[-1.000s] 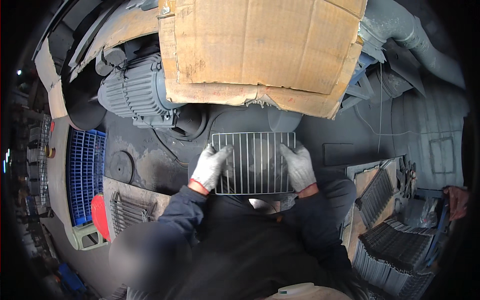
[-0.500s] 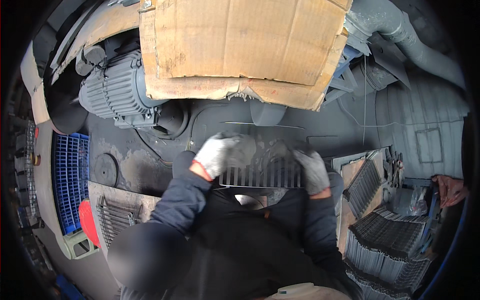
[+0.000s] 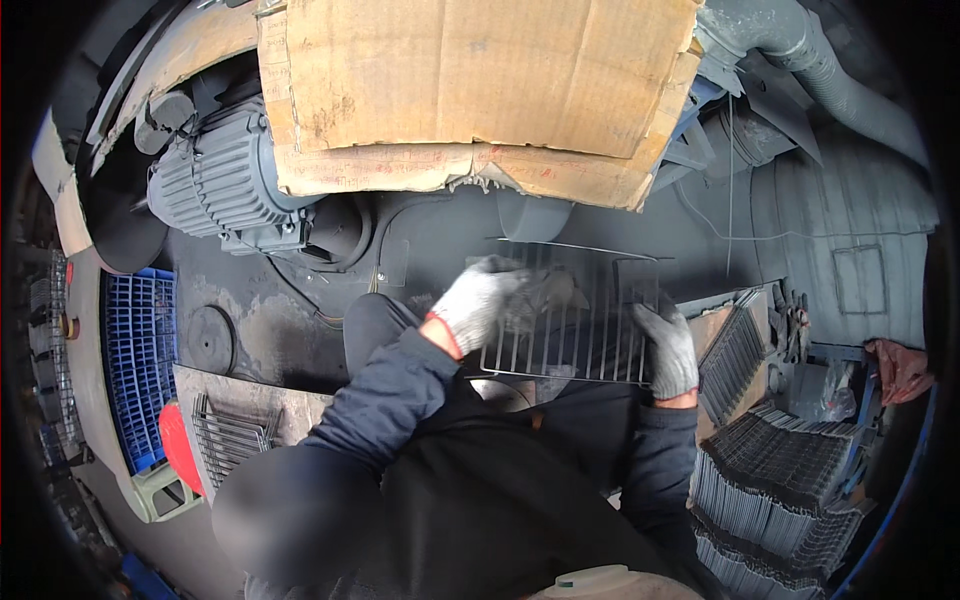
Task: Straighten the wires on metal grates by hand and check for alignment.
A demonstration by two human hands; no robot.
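Note:
A wire rack point(image 3: 565, 378) with thin parallel bars is held between my gloved hands above my lap. My left hand point(image 3: 483, 302) is closed at its left side, with fingertips partly blurred. At its right side my right hand point(image 3: 668, 347) grips the frame, thumb over the edge. The rack's far edge lies just in front of a grey rounded wheel-like part point(image 3: 535, 217) that shows below a cardboard cover point(image 3: 470, 80). I cannot tell whether rack and wheel touch.
A ribbed motor point(image 3: 225, 185) stands at the far left. Wire racks point(image 3: 235, 430) lie on a board at my left, beside a blue crate point(image 3: 142, 350). Several stacked racks point(image 3: 775, 470) and a leaning bundle of racks point(image 3: 735, 355) are at my right. A duct point(image 3: 850, 95) runs along the far right.
Both hands have shifted right with the rack. The rack now sits farther right, and its bars show more fully. The view has also moved slightly.

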